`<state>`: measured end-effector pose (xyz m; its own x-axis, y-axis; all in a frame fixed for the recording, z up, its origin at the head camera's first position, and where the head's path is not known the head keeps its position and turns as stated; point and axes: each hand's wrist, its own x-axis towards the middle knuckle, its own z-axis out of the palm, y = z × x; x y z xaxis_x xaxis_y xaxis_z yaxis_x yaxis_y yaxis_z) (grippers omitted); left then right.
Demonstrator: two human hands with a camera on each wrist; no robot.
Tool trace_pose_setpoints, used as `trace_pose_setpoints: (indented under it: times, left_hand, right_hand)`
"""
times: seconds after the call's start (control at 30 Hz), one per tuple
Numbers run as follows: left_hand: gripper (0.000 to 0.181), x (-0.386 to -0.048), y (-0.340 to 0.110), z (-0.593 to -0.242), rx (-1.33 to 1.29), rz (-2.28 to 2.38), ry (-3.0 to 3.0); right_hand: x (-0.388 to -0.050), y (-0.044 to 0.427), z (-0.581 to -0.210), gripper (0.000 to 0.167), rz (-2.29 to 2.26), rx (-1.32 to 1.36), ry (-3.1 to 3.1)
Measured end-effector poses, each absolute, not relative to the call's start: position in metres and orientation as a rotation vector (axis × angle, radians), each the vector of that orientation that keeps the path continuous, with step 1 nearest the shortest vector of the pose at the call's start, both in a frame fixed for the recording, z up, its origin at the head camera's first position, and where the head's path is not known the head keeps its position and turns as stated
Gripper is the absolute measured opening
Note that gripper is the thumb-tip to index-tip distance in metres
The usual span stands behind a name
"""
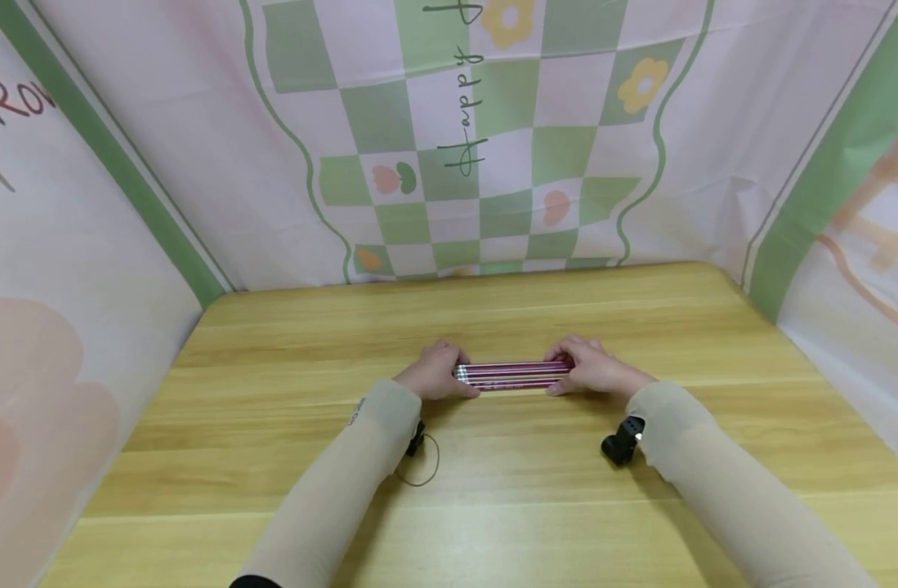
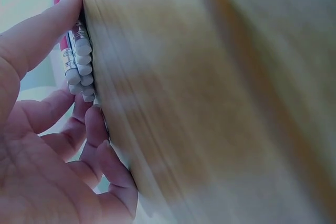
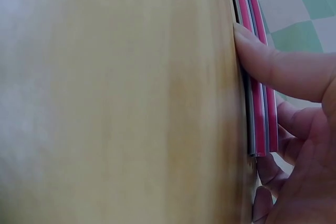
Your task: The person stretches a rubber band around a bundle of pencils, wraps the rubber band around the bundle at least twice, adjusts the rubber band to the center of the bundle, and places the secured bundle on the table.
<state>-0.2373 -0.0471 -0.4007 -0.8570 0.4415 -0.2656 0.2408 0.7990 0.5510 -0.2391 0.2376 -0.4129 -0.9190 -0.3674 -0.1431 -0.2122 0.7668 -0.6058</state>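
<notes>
A bundle of red-and-silver striped pencils [image 1: 515,376] lies sideways on the wooden table [image 1: 493,506], near its middle. My left hand [image 1: 437,372] holds the left end, thumb on the near side and fingers behind. In the left wrist view, several white erasers [image 2: 83,59] with metal bands stick out beside the thumb. The right end is gripped by my right hand [image 1: 594,367], its thumb along the near side. Blunt, flat pencil ends [image 3: 261,149] show in the right wrist view. Parts of the fingers behind the bundle are hidden.
A hanging cloth with green checks and flowers [image 1: 441,204] borders the table's far edge. More printed cloth stands at the left [image 1: 73,327] and right [image 1: 853,343]. Black wrist cameras [image 1: 622,441] are worn under both wrists, and a thin cable loop [image 1: 435,469] hangs near the left one.
</notes>
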Motion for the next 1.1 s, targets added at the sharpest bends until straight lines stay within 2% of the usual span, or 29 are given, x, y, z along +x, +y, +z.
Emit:
trace_pose_setpoints:
  times: [0.3, 0.57, 0.9, 1.1]
  left_hand:
    - [0.057, -0.2402, -0.0467, -0.4038, 0.567, 0.641, 2.610]
    - [0.038, -0.2421, -0.0463, -0.4040, 0.602, 0.621, 2.614]
    - [0.046, -0.2406, -0.0468, -0.4013, 0.594, 0.577, 2.613]
    - [0.032, -0.2396, -0.0471, -0.3991, 0.642, 0.514, 2.609]
  right_hand:
    - [-0.2403, 0.2375, -0.4120, 0.050, -0.893, -0.442, 2.686]
    - [-0.2420, 0.2368, -0.4128, 0.046, -0.954, -0.426, 2.638]
    - [-0.2391, 0.2351, -0.4104, 0.039, -0.954, -0.455, 2.619]
    - [-0.2381, 0.2340, -0.4085, 0.035, -0.925, -0.481, 2.607]
